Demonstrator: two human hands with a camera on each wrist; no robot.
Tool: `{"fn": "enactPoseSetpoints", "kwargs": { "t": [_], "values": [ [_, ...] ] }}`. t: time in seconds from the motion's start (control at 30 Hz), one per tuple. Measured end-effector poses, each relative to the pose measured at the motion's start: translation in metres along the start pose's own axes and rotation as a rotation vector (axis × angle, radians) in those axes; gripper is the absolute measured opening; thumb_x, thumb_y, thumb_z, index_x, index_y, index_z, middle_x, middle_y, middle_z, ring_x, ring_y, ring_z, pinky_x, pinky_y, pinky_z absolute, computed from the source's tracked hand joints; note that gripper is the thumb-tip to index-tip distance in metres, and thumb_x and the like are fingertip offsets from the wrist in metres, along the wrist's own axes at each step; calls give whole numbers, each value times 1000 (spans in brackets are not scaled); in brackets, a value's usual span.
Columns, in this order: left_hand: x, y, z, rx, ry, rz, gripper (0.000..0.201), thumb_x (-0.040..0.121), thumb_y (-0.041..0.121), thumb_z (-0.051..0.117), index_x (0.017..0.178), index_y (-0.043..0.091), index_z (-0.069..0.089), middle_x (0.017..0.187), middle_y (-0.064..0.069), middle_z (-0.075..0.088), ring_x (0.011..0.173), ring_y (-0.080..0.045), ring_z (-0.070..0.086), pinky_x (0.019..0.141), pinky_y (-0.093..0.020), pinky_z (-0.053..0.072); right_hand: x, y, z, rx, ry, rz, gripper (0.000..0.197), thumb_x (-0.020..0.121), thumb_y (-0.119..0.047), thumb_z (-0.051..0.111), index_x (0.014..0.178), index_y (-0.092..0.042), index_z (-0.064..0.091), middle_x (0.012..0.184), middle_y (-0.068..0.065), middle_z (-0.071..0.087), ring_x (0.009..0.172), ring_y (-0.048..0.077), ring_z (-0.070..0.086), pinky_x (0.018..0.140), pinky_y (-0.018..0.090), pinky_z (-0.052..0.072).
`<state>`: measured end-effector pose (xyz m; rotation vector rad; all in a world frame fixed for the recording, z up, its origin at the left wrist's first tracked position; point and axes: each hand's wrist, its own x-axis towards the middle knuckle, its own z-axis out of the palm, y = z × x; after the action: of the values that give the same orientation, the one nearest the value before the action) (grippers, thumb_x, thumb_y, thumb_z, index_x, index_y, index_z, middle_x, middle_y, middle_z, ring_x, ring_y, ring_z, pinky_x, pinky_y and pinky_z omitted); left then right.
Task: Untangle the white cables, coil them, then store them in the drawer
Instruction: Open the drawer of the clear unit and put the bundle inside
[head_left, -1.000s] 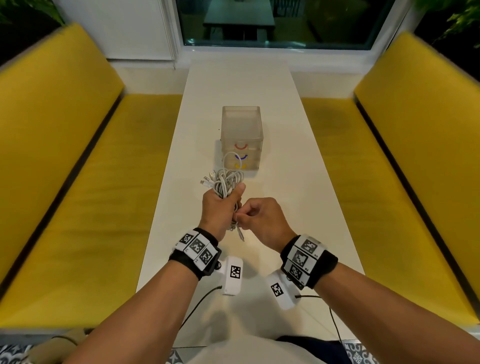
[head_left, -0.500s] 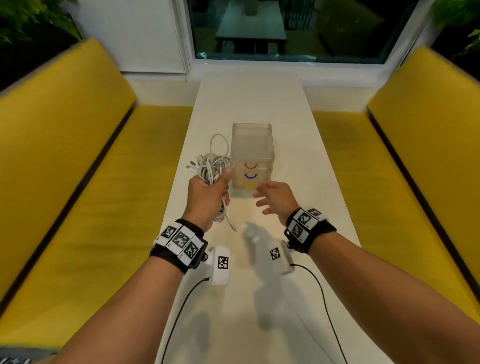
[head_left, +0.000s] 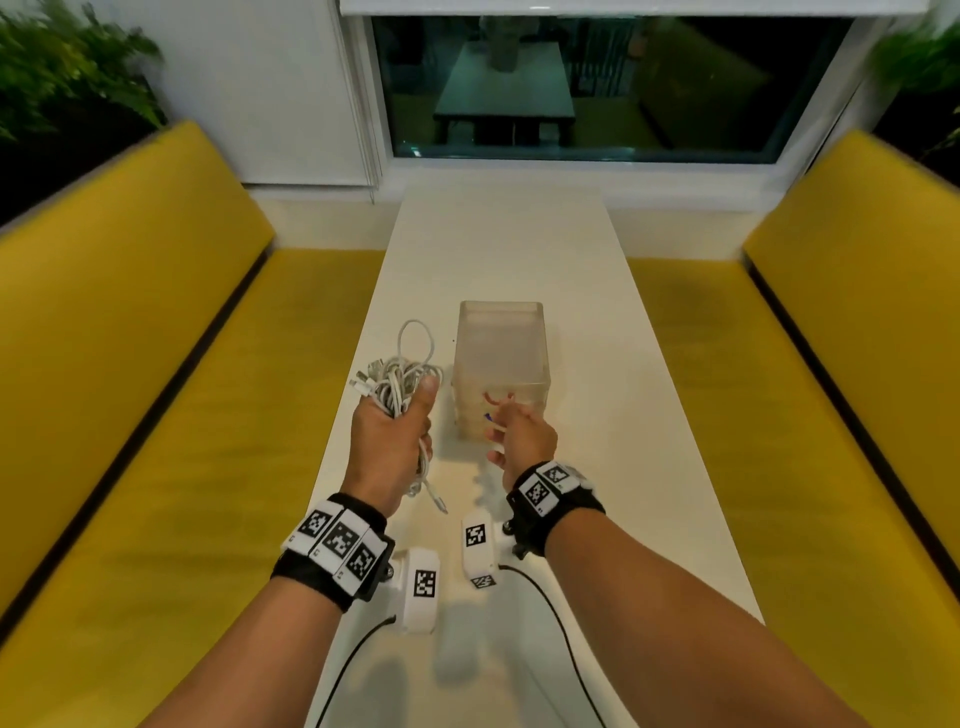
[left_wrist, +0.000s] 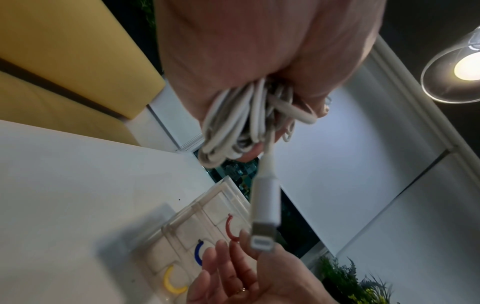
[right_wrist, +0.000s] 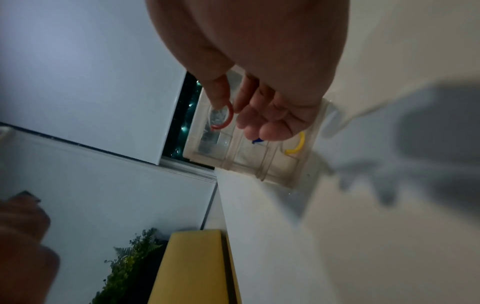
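Since a second ago the right hand (head_left: 522, 439) has let go of the bundle and reached forward to the translucent plastic three-drawer box (head_left: 501, 358), which stands on the long white table (head_left: 644, 415). Its fingers are loosely spread and hold nothing, the index fingertip (right_wrist: 219, 100) at the red ring handle (right_wrist: 225, 119) of the top drawer; whether it has hooked the ring I cannot tell. The blue ring handle (left_wrist: 198, 254) and yellow ring handle (left_wrist: 172, 282) sit on the drawers below. The left hand (head_left: 389, 436) is clenched around the coiled bundle of white cables (head_left: 397, 382), held above the table just left of the box, with one white plug end (left_wrist: 263, 222) dangling beneath the fist. Coiling looks done, so storing is in hand. Next, a finger probably needs to hook the red ring and pull the drawer open, and the dangling plug must be tucked in too.
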<state>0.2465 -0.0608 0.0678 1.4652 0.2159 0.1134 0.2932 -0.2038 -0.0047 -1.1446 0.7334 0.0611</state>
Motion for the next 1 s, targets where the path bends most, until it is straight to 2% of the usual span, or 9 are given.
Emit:
{"fn": "enactPoseSetpoints", "kwargs": {
  "t": [0.1, 0.2, 0.3, 0.4, 0.53, 0.63, 0.7, 0.87, 1.0],
  "values": [
    [5, -7, -3, 74, -21, -29, 34, 76, 52, 76, 83, 22, 61, 53, 6, 46, 47, -15, 39, 50, -30, 36, 3, -4, -1, -43, 17, -32, 8, 90, -17, 63, 91, -14, 71, 87, 5, 73, 66, 17, 62, 51, 27, 43],
    [6, -9, -2, 118, -64, -63, 35, 71, 45, 69, 87, 18, 54, 55, 5, 45, 47, -14, 38, 46, -30, 34, 2, -5, -8, -138, 20, -85, 10, 89, -14, 64, 80, -12, 69, 83, 7, 71, 65, 17, 63, 51, 26, 44],
    [7, -9, 4, 248, -76, -52, 49, 71, 49, 64, 100, 13, 50, 62, 6, 46, 51, -14, 39, 45, -29, 36, -8, 3, -16, -165, 31, -128, 15, 88, -10, 62, 74, -10, 67, 80, 10, 69, 64, 18, 61, 53, 26, 44],
    [8, -6, 16, 435, -76, -28, 56, 82, 54, 66, 110, 11, 45, 78, 4, 56, 59, -12, 48, 53, -29, 39, -25, 18, -26, -155, 21, -130, 15, 88, -11, 62, 74, -10, 68, 79, 8, 71, 65, 18, 60, 55, 28, 44],
    [2, 5, 41, 607, -197, 72, 43, 97, 41, 60, 124, 15, 39, 106, 3, 64, 86, -8, 61, 67, -17, 43, -46, 38, -36, -139, 14, -124, 17, 90, -14, 64, 77, -6, 72, 76, 5, 72, 64, 16, 60, 57, 29, 44],
    [7, 3, 55, 826, -282, 85, 44, 99, 42, 54, 129, 14, 38, 112, -5, 66, 92, -21, 65, 74, -29, 49, -56, 48, -40, -113, 27, -130, 20, 92, -16, 65, 78, -2, 72, 72, 4, 71, 62, 14, 59, 56, 29, 44],
    [11, -4, 61, 1012, -339, 28, 44, 100, 40, 52, 129, 12, 37, 113, -11, 66, 97, -30, 67, 75, -33, 49, -61, 51, -43, -98, 36, -130, 22, 92, -16, 66, 77, -2, 72, 69, 2, 70, 59, 13, 58, 55, 27, 43],
    [15, -12, 78, 1440, -427, -106, 42, 98, 24, 50, 133, 5, 39, 122, -12, 65, 107, -30, 66, 75, -32, 43, -63, 52, -47, -85, 43, -91, 21, 92, -11, 62, 79, 4, 70, 70, 7, 69, 60, 14, 56, 56, 27, 42],
    [26, 1, 98, 1655, -472, -117, 41, 98, 15, 47, 137, 1, 44, 136, -14, 56, 122, -30, 59, 98, -35, 48, -62, 50, -46, -71, 42, -75, 23, 93, -10, 60, 81, 8, 68, 70, 10, 68, 63, 16, 59, 56, 29, 43]
  ]
}}
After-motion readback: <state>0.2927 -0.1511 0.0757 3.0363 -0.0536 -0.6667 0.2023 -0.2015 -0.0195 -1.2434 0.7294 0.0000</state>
